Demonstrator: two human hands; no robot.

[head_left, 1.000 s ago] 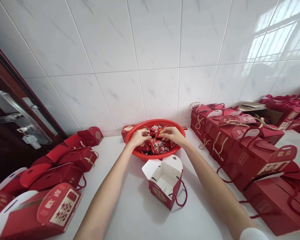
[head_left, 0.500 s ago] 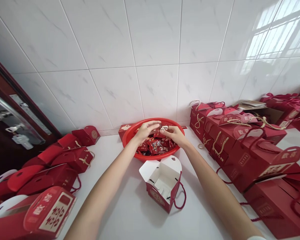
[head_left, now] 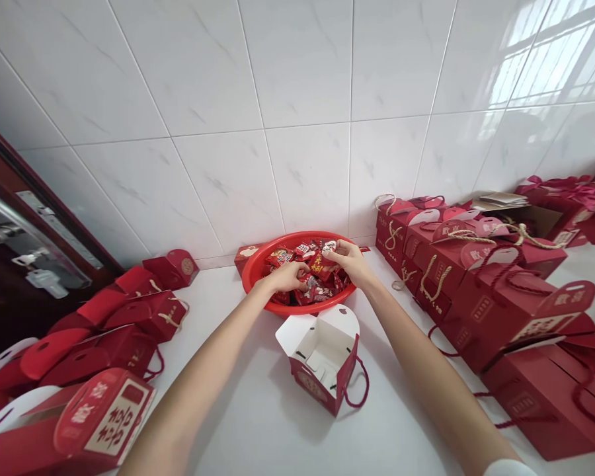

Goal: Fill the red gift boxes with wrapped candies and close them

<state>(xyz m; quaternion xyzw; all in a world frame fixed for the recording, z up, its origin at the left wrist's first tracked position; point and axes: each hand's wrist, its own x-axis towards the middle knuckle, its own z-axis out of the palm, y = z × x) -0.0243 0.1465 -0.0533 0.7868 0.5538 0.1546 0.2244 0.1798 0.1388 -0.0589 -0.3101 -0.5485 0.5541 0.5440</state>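
A red plastic basket (head_left: 250,283) full of small red wrapped packets (head_left: 320,266) stands against the wall. My left hand (head_left: 286,277) reaches down into it, thumb and fingers apart over the packets. My right hand (head_left: 352,263), at the basket's right side, pinches a small packet (head_left: 329,247) with a white label and dark characters. In front of the basket stands a small red gift box (head_left: 322,380), its flaps up, white inside, with a dark red cord handle hanging to the right.
Red gift boxes (head_left: 143,317) line the left side, near a dark door (head_left: 10,284) with keys in its lock. Stacked red boxes (head_left: 471,304) with cord handles fill the right. A white tiled wall (head_left: 307,172) rises behind the white tabletop (head_left: 258,423).
My left hand has lowered deeper into the basket, towards the packets. My right hand has risen slightly with the white-labelled packet. The open box stays in place.
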